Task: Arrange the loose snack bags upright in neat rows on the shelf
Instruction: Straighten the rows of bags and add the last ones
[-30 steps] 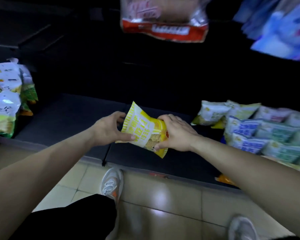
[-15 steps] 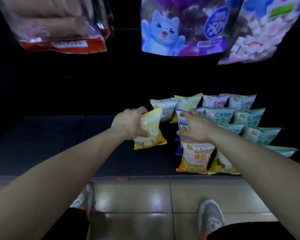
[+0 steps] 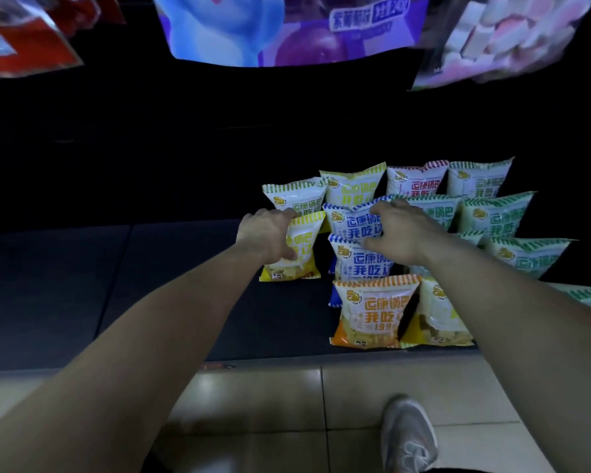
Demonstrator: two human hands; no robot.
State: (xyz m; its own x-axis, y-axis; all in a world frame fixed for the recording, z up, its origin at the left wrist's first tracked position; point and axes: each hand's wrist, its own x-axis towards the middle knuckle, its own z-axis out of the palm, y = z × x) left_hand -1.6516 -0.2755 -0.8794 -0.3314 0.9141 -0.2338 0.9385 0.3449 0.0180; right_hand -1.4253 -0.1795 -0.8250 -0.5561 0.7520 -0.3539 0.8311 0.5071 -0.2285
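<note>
A yellow snack bag (image 3: 302,254) stands upright on the dark shelf (image 3: 151,285), at the left end of the rows of bags, in front of a green-striped bag (image 3: 296,196). My left hand (image 3: 265,235) grips it by its left side near the top. My right hand (image 3: 401,233) rests with spread fingers against the upright blue bags (image 3: 355,227) just to the right. An orange bag (image 3: 372,312) and another yellow bag (image 3: 435,315) stand at the shelf's front edge. Green bags (image 3: 498,216) fill the rows further right.
Large hanging bags, one red (image 3: 21,39), one purple and blue (image 3: 287,25) and one pink and white (image 3: 509,32), dangle overhead. The shelf's left part is bare dark board. Below the shelf edge lies tiled floor (image 3: 260,397) with my shoe (image 3: 408,435).
My left hand carried the yellow bag rightward and set it upright beside the blue bags. My right hand let go of it and moved onto the blue bags. The view shifted right.
</note>
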